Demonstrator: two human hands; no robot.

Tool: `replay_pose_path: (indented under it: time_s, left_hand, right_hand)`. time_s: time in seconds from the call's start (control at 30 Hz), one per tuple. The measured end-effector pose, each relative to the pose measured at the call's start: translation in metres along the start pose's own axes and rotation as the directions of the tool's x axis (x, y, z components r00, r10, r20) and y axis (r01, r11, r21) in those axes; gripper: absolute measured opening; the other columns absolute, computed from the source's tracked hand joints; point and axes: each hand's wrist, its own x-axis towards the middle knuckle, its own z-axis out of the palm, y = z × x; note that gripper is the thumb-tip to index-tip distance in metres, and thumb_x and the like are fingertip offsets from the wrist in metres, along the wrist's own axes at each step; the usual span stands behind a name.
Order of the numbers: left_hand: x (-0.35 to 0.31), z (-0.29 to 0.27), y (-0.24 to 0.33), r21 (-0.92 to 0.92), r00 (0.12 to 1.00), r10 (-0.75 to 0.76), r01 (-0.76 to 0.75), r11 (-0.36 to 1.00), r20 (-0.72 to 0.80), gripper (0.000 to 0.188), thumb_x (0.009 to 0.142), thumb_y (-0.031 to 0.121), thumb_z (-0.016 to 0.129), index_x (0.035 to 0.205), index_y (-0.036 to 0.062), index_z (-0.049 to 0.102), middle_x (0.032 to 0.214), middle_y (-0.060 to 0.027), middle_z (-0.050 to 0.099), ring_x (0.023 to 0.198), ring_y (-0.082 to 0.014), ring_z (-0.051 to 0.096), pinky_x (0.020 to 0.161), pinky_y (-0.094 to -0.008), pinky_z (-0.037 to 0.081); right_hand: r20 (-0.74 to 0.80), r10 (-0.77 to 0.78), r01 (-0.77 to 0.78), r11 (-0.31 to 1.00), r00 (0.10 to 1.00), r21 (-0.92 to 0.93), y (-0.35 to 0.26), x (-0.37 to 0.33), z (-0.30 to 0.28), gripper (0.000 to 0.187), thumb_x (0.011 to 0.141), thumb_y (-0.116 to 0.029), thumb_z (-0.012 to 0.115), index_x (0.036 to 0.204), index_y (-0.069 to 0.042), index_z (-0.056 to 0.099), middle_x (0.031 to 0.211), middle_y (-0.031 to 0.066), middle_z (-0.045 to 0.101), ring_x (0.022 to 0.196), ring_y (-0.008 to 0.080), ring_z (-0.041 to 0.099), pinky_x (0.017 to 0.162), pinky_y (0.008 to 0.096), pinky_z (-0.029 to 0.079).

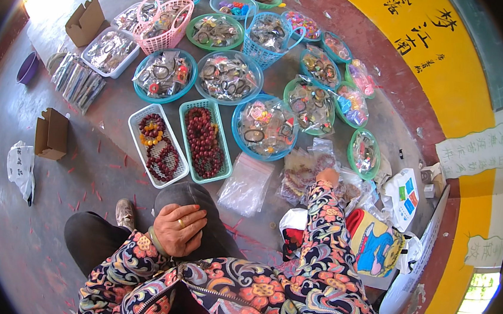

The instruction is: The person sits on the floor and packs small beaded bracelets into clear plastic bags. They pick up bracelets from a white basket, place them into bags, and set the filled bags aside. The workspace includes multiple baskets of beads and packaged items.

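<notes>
My left hand [179,229], a ring on one finger, rests on my raised knee with its fingers curled together; no object shows in it. My right arm stretches forward, and my right hand [328,177] lies against clear plastic bags of small beads [300,172]. Its fingertips are hidden there. Left of those bags is a stack of clear flat plastic bags [246,185]. Two long baskets stand ahead of my knee: a white basket [135,141] with red and yellow bead bracelets, and a green basket [229,168] with dark red bead bracelets.
Round basins, such as a blue basin [237,139], and a pink handled basket [161,42] hold bagged trinkets. Cardboard boxes [51,133] and a white bag [21,167] lie left. On the right are a colourful cartoon bag [377,246] and a white board-like object [411,278] by the wall.
</notes>
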Motion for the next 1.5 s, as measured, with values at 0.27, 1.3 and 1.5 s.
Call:
replay_pose_path:
  time_s: [0.27, 1.3, 1.5]
  left_hand:
    - [0.002, -0.001, 0.001, -0.014, 0.999, 0.035, -0.035, 0.999, -0.02, 0.027, 0.064, 0.01, 0.062, 0.091, 0.0056, 0.063, 0.102, -0.0061, 0.061, 0.1, -0.021, 0.055, 0.083, -0.034, 0.039]
    - [-0.025, -0.01, 0.0, -0.027, 0.988, 0.053, -0.057, 0.998, -0.146, 0.025, 0.066, 0.007, 0.061, 0.091, 0.0055, 0.062, 0.099, -0.0063, 0.061, 0.098, -0.0219, 0.055, 0.082, -0.0352, 0.039]
    - [-0.03, -0.011, -0.002, -0.04, 0.983, 0.049, -0.057, 0.998, -0.175, 0.024, 0.067, 0.007, 0.061, 0.091, 0.006, 0.062, 0.099, -0.0054, 0.062, 0.098, -0.0209, 0.055, 0.082, -0.0347, 0.039]
  right_hand:
    - [-0.408, 0.129, 0.205, 0.706, 0.904, 0.678, 0.067, 0.042, 0.04, 0.026, 0.074, -0.029, 0.049, 0.08, -0.005, 0.059, 0.08, 0.0181, 0.058, 0.076, 0.0357, 0.056, 0.068, 0.0448, 0.044]
    - [0.649, -0.374, -0.749, -0.349, 0.662, 0.563, 0.002, -0.108, 0.026, 0.054, 0.081, -0.052, 0.053, 0.098, 0.0, 0.05, 0.083, 0.0119, 0.06, 0.074, 0.0248, 0.061, 0.054, 0.0303, 0.048]
    - [0.647, -0.463, -0.776, -0.521, 0.606, 0.355, -0.024, -0.083, 0.037, 0.053, 0.081, -0.05, 0.053, 0.101, -0.001, 0.045, 0.091, 0.0117, 0.058, 0.08, 0.0261, 0.06, 0.055, 0.0324, 0.049]
